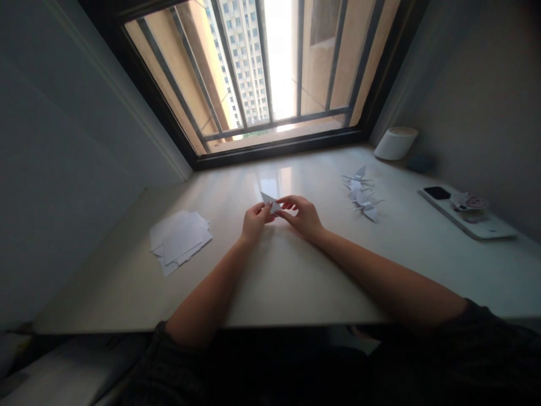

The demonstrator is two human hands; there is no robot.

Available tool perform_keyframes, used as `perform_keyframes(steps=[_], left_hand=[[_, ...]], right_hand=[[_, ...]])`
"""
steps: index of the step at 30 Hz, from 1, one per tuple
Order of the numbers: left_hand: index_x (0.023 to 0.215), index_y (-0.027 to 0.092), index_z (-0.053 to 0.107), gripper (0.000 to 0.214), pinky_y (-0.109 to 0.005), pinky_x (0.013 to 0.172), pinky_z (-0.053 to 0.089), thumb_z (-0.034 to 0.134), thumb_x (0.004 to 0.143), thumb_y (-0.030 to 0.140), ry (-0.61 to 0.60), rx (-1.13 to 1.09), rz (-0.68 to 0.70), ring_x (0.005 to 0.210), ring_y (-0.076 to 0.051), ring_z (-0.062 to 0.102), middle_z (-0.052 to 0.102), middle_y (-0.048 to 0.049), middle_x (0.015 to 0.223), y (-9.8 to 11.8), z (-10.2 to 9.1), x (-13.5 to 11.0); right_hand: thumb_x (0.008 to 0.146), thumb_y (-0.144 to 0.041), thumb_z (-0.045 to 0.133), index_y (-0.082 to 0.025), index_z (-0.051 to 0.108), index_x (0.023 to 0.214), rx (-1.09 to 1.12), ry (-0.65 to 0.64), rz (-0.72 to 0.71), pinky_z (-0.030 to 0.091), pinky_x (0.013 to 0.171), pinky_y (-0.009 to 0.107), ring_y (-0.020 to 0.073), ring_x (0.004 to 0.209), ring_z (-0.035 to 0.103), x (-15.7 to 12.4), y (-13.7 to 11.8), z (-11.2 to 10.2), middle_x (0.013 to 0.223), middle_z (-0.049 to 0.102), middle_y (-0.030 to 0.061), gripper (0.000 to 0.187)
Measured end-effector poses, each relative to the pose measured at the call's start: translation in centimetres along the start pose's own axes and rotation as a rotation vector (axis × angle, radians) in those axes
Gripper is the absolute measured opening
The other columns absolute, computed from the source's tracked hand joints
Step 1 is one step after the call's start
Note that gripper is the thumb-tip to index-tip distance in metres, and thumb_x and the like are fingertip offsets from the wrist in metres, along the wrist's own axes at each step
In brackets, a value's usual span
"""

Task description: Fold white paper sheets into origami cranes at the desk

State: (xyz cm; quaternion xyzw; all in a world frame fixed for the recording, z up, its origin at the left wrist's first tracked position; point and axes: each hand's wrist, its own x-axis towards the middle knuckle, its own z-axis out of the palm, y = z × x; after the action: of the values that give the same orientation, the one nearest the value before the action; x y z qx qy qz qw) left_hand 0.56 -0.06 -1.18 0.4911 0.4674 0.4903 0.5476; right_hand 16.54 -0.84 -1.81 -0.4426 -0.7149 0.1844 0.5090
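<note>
Folded white paper triangle (270,203), frame centre, pinched between both hands. Left hand (255,221) curled on near corner; right hand (302,217) closed narrowly on opposite side. Forearms angled inward above pale stone counter (291,282). Loose paper sheets (180,241) left of hands. Folded paper cranes (360,194) right. White cylindrical container (396,143) upper right, contents hidden.

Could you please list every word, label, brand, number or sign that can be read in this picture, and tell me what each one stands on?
No text can be read. The round printed disc on the white flat device has markings too small and blurred to read. The folded paper and loose paper sheets show no legible writing.
</note>
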Motion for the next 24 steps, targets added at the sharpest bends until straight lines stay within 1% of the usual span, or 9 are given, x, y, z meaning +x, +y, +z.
perform_keyframes(steps=[6,10,14,17,20,24], left_hand=[[0.09,0.015,0.07,0.042,-0.028,0.07,0.052,0.07,0.07,0.052,-0.005,0.017,0.002,0.072,-0.016,0.067,0.07,-0.0051,0.081,0.1,0.0,0.0],[0.088,0.016,0.069,0.042,-0.027,0.068,0.052,0.069,0.07,0.054,0.004,0.036,0.009,0.075,-0.018,0.068,0.07,-0.006,0.082,0.1,0.0,0.0],[0.089,0.016,0.068,0.041,-0.028,0.068,0.052,0.068,0.071,0.053,0.008,0.026,0.006,0.076,-0.019,0.068,0.07,-0.0062,0.083,0.0,0.0,0.2],[0.089,0.016,0.068,0.042,-0.027,0.068,0.051,0.069,0.07,0.053,0.028,0.004,-0.003,0.076,-0.019,0.068,0.071,-0.0068,0.084,-0.1,0.0,0.3],[0.088,0.015,0.068,0.043,-0.028,0.068,0.051,0.07,0.069,0.053,0.04,-0.01,-0.003,0.074,-0.019,0.068,0.071,-0.0069,0.082,-0.2,0.0,0.3],[0.087,0.014,0.07,0.044,-0.027,0.068,0.051,0.07,0.068,0.054,0.043,-0.001,0.013,0.074,-0.019,0.068,0.071,-0.0072,0.081,-0.1,0.2,0.2]], right_hand=[[0.081,-0.035,0.065,-0.024,0.068,0.098,0.042,-0.024,0.036,0.046,0.067,0.03,0.0158,0.07,0.059,0.1,-0.1,0.0,0.079,0.066,0.0013,0.02],[0.082,-0.035,0.063,-0.024,0.068,0.1,0.067,-0.049,0.068,0.047,0.067,0.031,0.0156,0.07,0.059,0.1,0.0,0.0,0.078,0.067,0.0012,0.021],[0.082,-0.036,0.063,-0.024,0.066,0.101,0.147,-0.057,0.124,0.049,0.067,0.031,0.0154,0.069,0.06,0.1,0.4,0.1,0.079,0.067,0.001,0.023],[0.081,-0.036,0.062,-0.024,0.065,0.102,0.192,-0.042,0.171,0.05,0.068,0.031,0.0155,0.069,0.061,0.2,0.6,0.2,0.079,0.068,0.0011,0.025],[0.082,-0.035,0.059,-0.024,0.063,0.104,0.203,-0.013,0.188,0.05,0.071,0.032,0.0159,0.07,0.062,0.2,0.9,0.2,0.08,0.068,0.001,0.025],[0.081,-0.036,0.058,-0.023,0.057,0.101,0.253,0.036,0.218,0.049,0.068,0.031,0.0161,0.068,0.062,0.3,1.5,0.6,0.075,0.066,-0.0005,0.023]])
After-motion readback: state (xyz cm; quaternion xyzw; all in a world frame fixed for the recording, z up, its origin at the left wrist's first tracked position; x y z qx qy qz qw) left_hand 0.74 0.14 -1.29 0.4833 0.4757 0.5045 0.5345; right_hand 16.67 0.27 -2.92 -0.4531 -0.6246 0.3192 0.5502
